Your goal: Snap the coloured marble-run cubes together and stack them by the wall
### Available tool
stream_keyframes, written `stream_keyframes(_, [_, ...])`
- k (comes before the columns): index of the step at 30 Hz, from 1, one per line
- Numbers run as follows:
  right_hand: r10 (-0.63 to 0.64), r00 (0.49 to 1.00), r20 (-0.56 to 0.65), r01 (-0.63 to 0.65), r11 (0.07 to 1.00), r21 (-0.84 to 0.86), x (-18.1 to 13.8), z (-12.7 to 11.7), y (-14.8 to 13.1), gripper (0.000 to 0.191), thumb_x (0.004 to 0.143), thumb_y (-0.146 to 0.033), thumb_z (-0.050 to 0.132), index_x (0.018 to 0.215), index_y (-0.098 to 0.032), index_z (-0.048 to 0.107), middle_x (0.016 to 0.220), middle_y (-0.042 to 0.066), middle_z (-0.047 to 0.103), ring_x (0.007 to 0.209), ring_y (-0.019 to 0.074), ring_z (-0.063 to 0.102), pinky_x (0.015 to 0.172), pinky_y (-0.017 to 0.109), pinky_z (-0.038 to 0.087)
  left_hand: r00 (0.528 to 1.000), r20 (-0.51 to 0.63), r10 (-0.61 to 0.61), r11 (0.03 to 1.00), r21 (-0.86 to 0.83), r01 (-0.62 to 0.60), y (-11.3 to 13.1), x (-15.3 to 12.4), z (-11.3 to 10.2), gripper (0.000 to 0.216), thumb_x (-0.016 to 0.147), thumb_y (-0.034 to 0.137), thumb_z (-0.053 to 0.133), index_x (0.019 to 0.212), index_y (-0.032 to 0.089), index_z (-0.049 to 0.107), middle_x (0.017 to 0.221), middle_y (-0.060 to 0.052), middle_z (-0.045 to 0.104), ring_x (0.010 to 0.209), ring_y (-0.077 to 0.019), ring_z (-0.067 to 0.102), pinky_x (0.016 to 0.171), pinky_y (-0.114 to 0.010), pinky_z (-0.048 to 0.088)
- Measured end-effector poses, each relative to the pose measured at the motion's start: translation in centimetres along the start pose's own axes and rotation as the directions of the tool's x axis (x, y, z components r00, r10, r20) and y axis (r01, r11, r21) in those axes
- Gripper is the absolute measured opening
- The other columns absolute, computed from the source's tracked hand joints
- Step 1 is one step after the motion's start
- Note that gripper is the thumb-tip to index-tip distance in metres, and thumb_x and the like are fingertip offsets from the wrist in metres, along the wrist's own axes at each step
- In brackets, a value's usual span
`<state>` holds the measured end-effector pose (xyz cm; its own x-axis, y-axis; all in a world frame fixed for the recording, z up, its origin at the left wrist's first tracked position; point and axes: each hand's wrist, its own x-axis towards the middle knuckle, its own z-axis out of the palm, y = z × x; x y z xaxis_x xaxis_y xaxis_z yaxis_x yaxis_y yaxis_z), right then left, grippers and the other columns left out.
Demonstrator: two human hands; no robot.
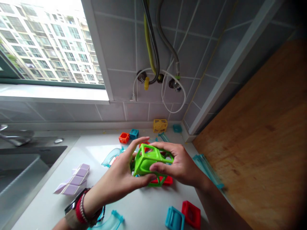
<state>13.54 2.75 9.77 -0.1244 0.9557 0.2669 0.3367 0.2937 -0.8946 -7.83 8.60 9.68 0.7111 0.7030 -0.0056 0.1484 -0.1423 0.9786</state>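
Between both hands, above the white countertop, is a green plastic open-frame toy block (150, 159). My left hand (127, 169) grips its left side, with the thumb beneath and the index finger stretched along the top. My right hand (176, 163) wraps its right side, its thumb pressed on the front. Red plastic pieces (168, 180) show partly behind and under the green block. Nearer to me lie a blue block (175, 218) and a red block (191, 214). A clear blue curved track piece (112, 156) lies beyond my left hand.
At the back stand an orange block (124, 137), a blue block (134, 134) and a yellow frame block (160, 126). A purple folding puzzle (75, 180) lies left, beside the sink (57, 155). Clear blue straight tracks (208, 171) lean near the wooden panel (259, 143) on the right.
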Motion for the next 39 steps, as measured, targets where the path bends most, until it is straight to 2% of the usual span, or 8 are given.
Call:
stream_keyframes(9, [-0.135, 0.99, 0.027, 0.138, 0.983, -0.124, 0.3, -0.2, 0.3, 0.06, 0.071, -0.046, 0.092, 0.123, -0.024, 0.073, 0.112, 0.006, 0.077, 0.1, 0.0255, 0.072, 0.092, 0.036, 0.055, 0.99, -0.061, 0.125, 0.977, 0.184, -0.112, -1.0, -0.5, 0.8, 0.084, 0.084, 0.031, 0.081, 0.155, 0.036, 0.037, 0.142, -0.011, 0.06, 0.114, -0.0328, 0.068, 0.087, -0.035, 0.058])
stream_keyframes(16, [-0.093, 0.995, 0.043, 0.097, 0.988, -0.118, 0.5, -0.3, 0.6, 0.06, 0.074, -0.047, 0.091, 0.125, -0.023, 0.072, 0.113, 0.006, 0.077, 0.1, 0.0245, 0.072, 0.091, 0.035, 0.054, 0.994, -0.057, 0.097, 0.995, 0.034, -0.095, -1.4, 0.1, 1.0, 0.086, 0.082, 0.029, 0.083, 0.155, 0.031, 0.038, 0.138, -0.014, 0.063, 0.108, -0.0306, 0.071, 0.088, -0.035, 0.058])
stream_keyframes(20, [-0.028, 0.996, 0.086, 0.049, 0.965, -0.258, 0.3, -1.2, 0.1, 0.05, 0.078, -0.04, 0.088, 0.123, -0.024, 0.072, 0.116, 0.006, 0.074, 0.105, 0.0249, 0.07, 0.092, 0.035, 0.053, 0.996, -0.051, 0.069, 0.995, 0.077, -0.065, -2.3, 0.3, 1.5, 0.095, 0.083, 0.027, 0.082, 0.161, 0.029, 0.028, 0.148, -0.018, 0.057, 0.122, -0.0353, 0.065, 0.101, -0.045, 0.054])
stream_keyframes(23, [-0.003, 0.996, 0.087, 0.038, 0.914, -0.405, -0.2, -2.5, 0.1, 0.044, 0.077, -0.035, 0.089, 0.117, -0.023, 0.074, 0.111, 0.006, 0.074, 0.103, 0.0248, 0.069, 0.092, 0.036, 0.052, 0.992, -0.071, 0.109, 0.976, 0.198, -0.093, -2.9, 0.0, 1.5, 0.11, 0.079, 0.031, 0.085, 0.166, 0.03, 0.017, 0.158, -0.019, 0.047, 0.141, -0.0401, 0.05, 0.116, -0.055, 0.041])
stream_keyframes(27, [-0.021, 0.991, -0.133, -0.058, 0.827, -0.56, 0.1, -4.9, 1.9, 0.042, 0.087, -0.037, 0.08, 0.125, -0.023, 0.07, 0.119, 0.009, 0.072, 0.11, 0.0266, 0.068, 0.098, 0.039, 0.052, 0.985, -0.025, 0.17, 0.902, 0.406, -0.145, -3.0, -0.6, 1.2, 0.098, 0.086, 0.037, 0.079, 0.165, 0.028, 0.022, 0.166, -0.016, 0.038, 0.149, -0.038, 0.041, 0.12, -0.054, 0.038])
stream_keyframes(31, [-0.069, 0.982, -0.176, -0.084, 0.672, -0.736, 3.8, -7.1, 4.9, 0.044, 0.09, -0.034, 0.076, 0.132, -0.021, 0.066, 0.127, 0.01, 0.07, 0.119, 0.0271, 0.065, 0.106, 0.039, 0.048, 0.978, 0.196, 0.074, 0.795, 0.58, -0.177, -2.0, -1.5, 1.3, 0.08, 0.089, 0.04, 0.075, 0.159, 0.028, 0.039, 0.151, -0.013, 0.057, 0.131, -0.0366, 0.061, 0.108, -0.051, 0.05])
stream_keyframes(35, [0.128, 0.981, -0.148, -0.19, 0.445, -0.875, 8.3, -9.1, 6.8, 0.042, 0.092, -0.028, 0.073, 0.133, -0.02, 0.066, 0.128, 0.011, 0.071, 0.121, 0.0246, 0.066, 0.105, 0.033, 0.047, 0.937, 0.348, 0.023, 0.777, 0.584, -0.236, -1.0, -2.5, 1.7, 0.077, 0.081, 0.04, 0.085, 0.15, 0.032, 0.052, 0.135, -0.008, 0.07, 0.118, -0.0348, 0.069, 0.099, -0.042, 0.055])
stream_keyframes(39, [0.254, 0.941, -0.225, -0.298, 0.298, -0.907, 9.7, -10.9, 7.7, 0.037, 0.087, -0.03, 0.077, 0.122, -0.019, 0.073, 0.122, 0.015, 0.074, 0.117, 0.0299, 0.069, 0.097, 0.035, 0.05, 0.936, 0.351, -0.022, 0.725, 0.651, -0.227, -0.9, -3.3, 1.7, 0.075, 0.077, 0.043, 0.087, 0.145, 0.031, 0.058, 0.121, -0.01, 0.075, 0.107, -0.0358, 0.073, 0.088, -0.041, 0.057])
